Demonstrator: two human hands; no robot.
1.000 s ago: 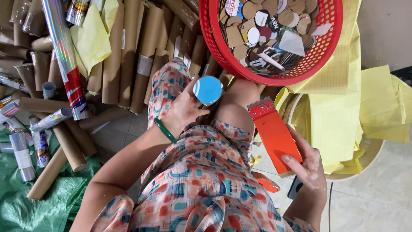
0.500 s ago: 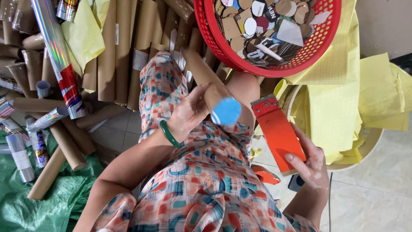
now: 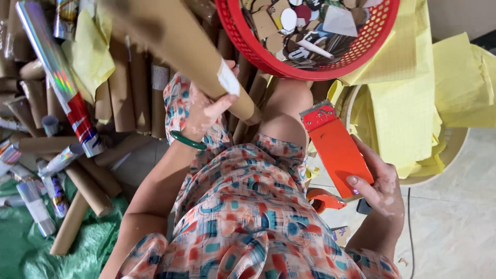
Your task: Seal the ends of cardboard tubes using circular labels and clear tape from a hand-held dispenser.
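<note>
Cardboard tube [image 3: 181,46] gripped by left hand [image 3: 204,111]; right hand [image 3: 380,186] seemingly clasps orange tape dispenser [image 3: 336,147].

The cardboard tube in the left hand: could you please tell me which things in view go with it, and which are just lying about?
In hand:
cardboard tube, held by the left hand
orange tape dispenser, held by the right hand

Lying about:
red basket of cardboard scraps
yellow paper sheets
foil-wrapped tubes
bare tubes
green sheet

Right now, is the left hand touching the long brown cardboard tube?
Touching. The head view shows the left hand gripping the long brown cardboard tube, its fingers wrapped around it.
</note>
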